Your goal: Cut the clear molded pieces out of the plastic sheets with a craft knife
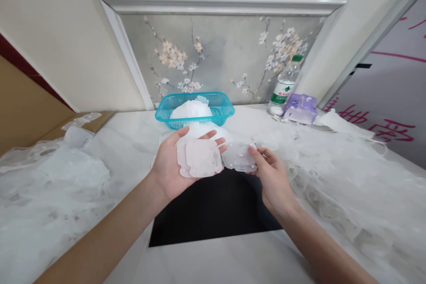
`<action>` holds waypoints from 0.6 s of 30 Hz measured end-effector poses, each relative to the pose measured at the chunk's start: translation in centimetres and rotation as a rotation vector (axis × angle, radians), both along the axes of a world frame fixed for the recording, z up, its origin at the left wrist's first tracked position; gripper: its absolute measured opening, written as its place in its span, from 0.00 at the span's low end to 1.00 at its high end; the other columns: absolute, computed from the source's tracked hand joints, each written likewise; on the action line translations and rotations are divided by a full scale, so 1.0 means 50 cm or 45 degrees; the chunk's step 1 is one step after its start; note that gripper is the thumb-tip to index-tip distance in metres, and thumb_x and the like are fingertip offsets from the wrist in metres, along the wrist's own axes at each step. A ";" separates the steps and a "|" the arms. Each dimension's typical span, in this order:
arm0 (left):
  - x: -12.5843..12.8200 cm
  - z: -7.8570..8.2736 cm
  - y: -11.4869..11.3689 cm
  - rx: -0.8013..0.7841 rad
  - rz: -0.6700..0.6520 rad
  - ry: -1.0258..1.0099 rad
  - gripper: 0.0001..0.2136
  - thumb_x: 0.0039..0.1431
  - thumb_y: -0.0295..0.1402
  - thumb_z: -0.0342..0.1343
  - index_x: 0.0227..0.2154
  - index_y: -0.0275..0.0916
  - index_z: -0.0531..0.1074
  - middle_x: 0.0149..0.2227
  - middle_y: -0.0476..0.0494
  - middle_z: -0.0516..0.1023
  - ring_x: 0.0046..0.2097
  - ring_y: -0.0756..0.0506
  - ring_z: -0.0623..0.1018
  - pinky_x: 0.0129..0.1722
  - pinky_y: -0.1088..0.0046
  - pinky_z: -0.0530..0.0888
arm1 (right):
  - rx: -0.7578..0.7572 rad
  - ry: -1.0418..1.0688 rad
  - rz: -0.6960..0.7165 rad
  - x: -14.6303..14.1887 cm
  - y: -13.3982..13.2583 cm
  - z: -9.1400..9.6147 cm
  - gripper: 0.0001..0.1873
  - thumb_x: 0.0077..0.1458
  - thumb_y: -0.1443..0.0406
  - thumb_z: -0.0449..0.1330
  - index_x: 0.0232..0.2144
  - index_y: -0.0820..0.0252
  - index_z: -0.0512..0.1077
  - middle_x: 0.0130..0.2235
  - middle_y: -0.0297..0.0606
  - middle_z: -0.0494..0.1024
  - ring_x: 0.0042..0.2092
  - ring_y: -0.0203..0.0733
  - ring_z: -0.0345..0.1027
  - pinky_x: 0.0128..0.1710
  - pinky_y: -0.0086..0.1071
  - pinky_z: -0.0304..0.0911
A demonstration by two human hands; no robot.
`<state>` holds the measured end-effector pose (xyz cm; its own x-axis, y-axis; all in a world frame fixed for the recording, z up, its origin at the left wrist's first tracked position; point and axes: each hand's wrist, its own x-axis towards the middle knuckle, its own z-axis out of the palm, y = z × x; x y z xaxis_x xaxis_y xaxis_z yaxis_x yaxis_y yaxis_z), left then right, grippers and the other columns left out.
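Note:
My left hand (169,164) is palm up with its fingers spread, and a stack of soft, translucent white square pieces (202,158) rests on it. My right hand (273,182) pinches a similar piece (238,158), marked with small round dots, between thumb and fingers. That piece touches the edge of the stack. Both hands are above a black square panel (213,208) set in the white marble counter (219,257). A teal plastic basket (226,108) beyond my hands holds a white mound (191,110).
Heaps of thin translucent plastic (53,177) lie along the left of the counter, with more (349,186) on the right. A water bottle (282,86) and a purple packet (301,108) stand at the back right. The counter meets a floral-panelled wall (219,53) behind.

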<state>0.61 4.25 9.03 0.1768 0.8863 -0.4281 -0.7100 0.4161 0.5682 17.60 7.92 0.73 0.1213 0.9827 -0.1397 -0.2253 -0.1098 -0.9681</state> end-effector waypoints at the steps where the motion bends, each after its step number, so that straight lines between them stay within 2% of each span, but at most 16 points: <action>1: 0.001 -0.007 0.004 -0.070 0.003 0.047 0.22 0.60 0.39 0.43 0.51 0.31 0.65 0.49 0.29 0.72 0.48 0.36 0.74 0.43 0.54 0.70 | 0.004 0.009 -0.018 0.001 0.001 -0.001 0.18 0.42 0.52 0.63 0.28 0.59 0.69 0.26 0.31 0.72 0.27 0.35 0.65 0.23 0.27 0.61; 3: 0.005 -0.026 0.009 -0.207 -0.024 0.102 0.20 0.59 0.39 0.43 0.47 0.30 0.67 0.45 0.29 0.74 0.44 0.36 0.76 0.39 0.55 0.70 | 0.070 -0.031 -0.041 0.001 -0.002 -0.002 0.17 0.45 0.52 0.61 0.30 0.60 0.71 0.29 0.34 0.74 0.30 0.37 0.67 0.25 0.28 0.63; 5: 0.014 -0.048 0.012 -0.312 -0.066 0.101 0.19 0.59 0.40 0.43 0.43 0.31 0.69 0.42 0.31 0.75 0.40 0.37 0.76 0.38 0.55 0.71 | 0.226 -0.164 -0.061 -0.002 -0.013 -0.001 0.15 0.51 0.53 0.57 0.32 0.59 0.72 0.32 0.35 0.76 0.33 0.38 0.69 0.28 0.29 0.66; 7: 0.023 -0.068 0.012 -0.375 -0.123 0.066 0.19 0.59 0.41 0.42 0.41 0.31 0.70 0.38 0.33 0.75 0.38 0.37 0.77 0.37 0.54 0.71 | 0.474 -0.383 -0.045 -0.009 -0.031 0.001 0.12 0.56 0.57 0.54 0.35 0.58 0.73 0.34 0.35 0.77 0.33 0.38 0.70 0.32 0.30 0.67; 9: 0.030 -0.079 0.010 -0.370 -0.156 0.024 0.19 0.59 0.42 0.42 0.39 0.32 0.70 0.35 0.36 0.76 0.35 0.39 0.77 0.36 0.56 0.71 | 0.827 -0.642 0.071 -0.017 -0.049 0.003 0.11 0.58 0.63 0.52 0.39 0.57 0.73 0.38 0.36 0.78 0.37 0.38 0.71 0.37 0.32 0.68; 12: 0.032 -0.074 0.007 -0.286 -0.151 -0.034 0.20 0.59 0.42 0.43 0.41 0.29 0.70 0.36 0.34 0.76 0.35 0.41 0.77 0.37 0.64 0.72 | 1.402 -0.951 0.343 -0.028 -0.072 0.004 0.14 0.56 0.70 0.53 0.44 0.59 0.71 0.45 0.38 0.77 0.45 0.41 0.70 0.46 0.36 0.66; 14: 0.030 -0.064 0.007 -0.213 -0.145 -0.075 0.22 0.59 0.43 0.43 0.45 0.28 0.69 0.42 0.30 0.75 0.42 0.40 0.77 0.42 0.67 0.71 | 1.619 -1.041 0.439 -0.028 -0.079 0.005 0.15 0.55 0.69 0.54 0.46 0.62 0.71 0.47 0.41 0.76 0.47 0.44 0.69 0.48 0.39 0.65; 16: 0.025 -0.054 0.007 -0.144 -0.164 -0.136 0.23 0.59 0.43 0.43 0.47 0.28 0.68 0.46 0.28 0.73 0.47 0.38 0.75 0.46 0.65 0.70 | 1.709 -1.022 0.407 -0.022 -0.079 0.006 0.16 0.55 0.68 0.54 0.46 0.67 0.70 0.48 0.46 0.75 0.48 0.46 0.68 0.48 0.40 0.66; 18: 0.019 -0.047 0.007 -0.063 -0.224 -0.210 0.24 0.60 0.43 0.41 0.48 0.29 0.68 0.47 0.28 0.73 0.47 0.38 0.75 0.47 0.61 0.69 | 1.737 -0.954 0.225 -0.011 -0.071 0.007 0.17 0.56 0.70 0.50 0.47 0.67 0.68 0.47 0.47 0.75 0.48 0.46 0.68 0.46 0.40 0.65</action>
<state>1.58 4.60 6.67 0.3977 0.8144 -0.4227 -0.7057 0.5659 0.4263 17.05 4.36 1.09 -0.3732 0.3206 0.8706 0.2552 0.9377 -0.2359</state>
